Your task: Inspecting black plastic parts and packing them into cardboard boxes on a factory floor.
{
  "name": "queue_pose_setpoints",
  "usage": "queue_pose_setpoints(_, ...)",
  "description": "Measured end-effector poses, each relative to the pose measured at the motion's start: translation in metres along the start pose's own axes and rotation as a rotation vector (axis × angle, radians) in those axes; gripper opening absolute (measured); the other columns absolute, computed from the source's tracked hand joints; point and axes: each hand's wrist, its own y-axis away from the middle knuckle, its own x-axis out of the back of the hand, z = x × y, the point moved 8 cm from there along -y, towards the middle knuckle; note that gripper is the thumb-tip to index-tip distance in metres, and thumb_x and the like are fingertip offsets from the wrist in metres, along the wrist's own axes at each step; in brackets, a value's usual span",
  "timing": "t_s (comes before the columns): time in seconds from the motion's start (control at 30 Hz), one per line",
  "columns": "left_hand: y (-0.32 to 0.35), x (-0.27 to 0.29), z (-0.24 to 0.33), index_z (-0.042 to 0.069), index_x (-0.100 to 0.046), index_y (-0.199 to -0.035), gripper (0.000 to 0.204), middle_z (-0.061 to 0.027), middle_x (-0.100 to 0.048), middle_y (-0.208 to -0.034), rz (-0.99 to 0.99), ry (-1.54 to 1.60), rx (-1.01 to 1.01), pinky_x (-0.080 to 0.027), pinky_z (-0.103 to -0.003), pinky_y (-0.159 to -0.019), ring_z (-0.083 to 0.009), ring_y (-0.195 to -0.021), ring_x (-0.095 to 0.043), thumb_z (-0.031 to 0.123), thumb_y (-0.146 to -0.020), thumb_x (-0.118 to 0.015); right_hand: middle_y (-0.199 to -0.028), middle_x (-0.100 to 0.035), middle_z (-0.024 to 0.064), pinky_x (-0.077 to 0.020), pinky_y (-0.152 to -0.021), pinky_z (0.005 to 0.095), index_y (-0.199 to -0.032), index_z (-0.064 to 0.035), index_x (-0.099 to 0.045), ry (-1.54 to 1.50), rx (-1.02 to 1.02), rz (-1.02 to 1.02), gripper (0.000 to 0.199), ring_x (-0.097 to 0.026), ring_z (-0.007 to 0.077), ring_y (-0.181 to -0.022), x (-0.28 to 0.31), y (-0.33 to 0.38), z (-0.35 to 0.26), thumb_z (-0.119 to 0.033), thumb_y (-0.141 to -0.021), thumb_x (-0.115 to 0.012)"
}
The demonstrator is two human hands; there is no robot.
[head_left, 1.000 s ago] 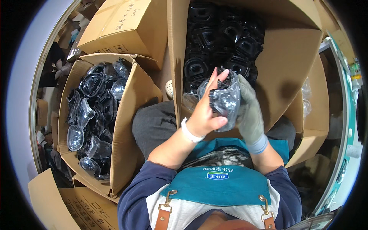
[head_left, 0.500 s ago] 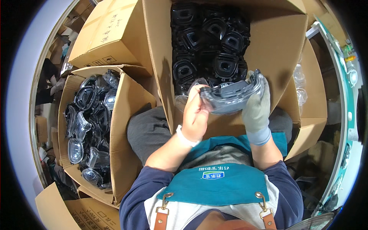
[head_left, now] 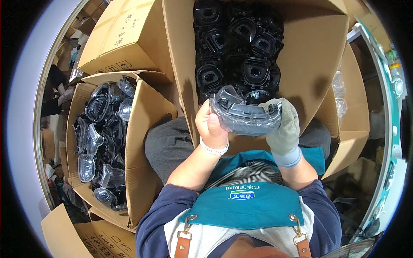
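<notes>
A black plastic mask frame wrapped in a clear plastic bag [head_left: 244, 114] is held level in front of my chest, above my lap. My bare left hand [head_left: 211, 124] grips its left end. My right hand [head_left: 284, 124], in a grey glove, grips its right end. Just beyond the hands stands a large open cardboard box [head_left: 320, 56] filled with several bare black frames [head_left: 238, 51].
At my left an open cardboard box [head_left: 144, 142] holds several bagged black frames [head_left: 101, 133]. A closed cardboard box [head_left: 124, 38] lies behind it. Another carton [head_left: 348, 124] with clear plastic pieces stands at my right. More cardboard lies at lower left.
The bagged frame has turned from upright to lying level between my hands, and the hands have spread apart to its two ends.
</notes>
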Motion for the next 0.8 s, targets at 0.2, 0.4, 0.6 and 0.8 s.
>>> queue_pose_setpoints(0.2,-0.005,0.011,-0.004,-0.003,-0.059,-0.095,0.060,-0.0079,-0.063,-0.088,-0.032,-0.053,0.011,-0.048,-0.028,-0.071,-0.0150,-0.077,-0.060,0.055,-0.096,-0.043,-0.096,-0.056,0.0058,-0.0473,-0.082,0.0271,-0.104,-0.0010,-0.053,0.521,0.024,0.088,0.012,-0.054,0.0137,-0.085,-0.024,0.011,-0.027,-0.003,-0.095,-0.045)
queue_pose_setpoints(0.4,-0.002,0.008,-0.016,-0.003,-0.059,-0.100,0.052,-0.0013,-0.061,-0.086,0.005,-0.176,0.032,-0.046,-0.025,-0.069,-0.0088,-0.075,-0.054,0.049,-0.099,-0.050,-0.094,-0.059,0.0045,-0.0488,-0.081,0.0266,-0.115,0.0033,-0.055,0.542,0.182,0.103,0.032,-0.054,0.0111,-0.089,-0.015,-0.001,-0.022,-0.023,-0.096,-0.059)
queue_pose_setpoints(0.6,-0.008,-0.019,-0.019,-0.003,-0.058,-0.104,0.021,-0.0021,-0.053,-0.087,-0.251,-0.111,0.111,-0.043,-0.024,-0.071,-0.0107,-0.076,-0.051,0.016,-0.098,-0.053,-0.110,-0.068,0.0116,-0.0531,-0.087,0.0379,-0.117,-0.0049,-0.062,-0.342,-0.246,0.010,0.050,-0.066,0.0221,-0.096,-0.011,-0.036,0.007,-0.049,-0.097,-0.051)
queue_pose_setpoints(0.8,0.003,-0.026,-0.018,-0.003,-0.062,-0.101,0.018,-0.0025,-0.057,-0.092,-0.728,-0.320,0.400,-0.045,-0.025,-0.077,-0.0103,-0.087,-0.054,0.005,-0.085,-0.057,-0.117,-0.068,0.0094,-0.0553,-0.089,0.0411,-0.121,-0.0081,-0.063,-0.678,-0.320,-0.029,0.045,-0.066,0.0247,-0.100,-0.010,-0.039,-0.011,-0.045,-0.097,-0.051)
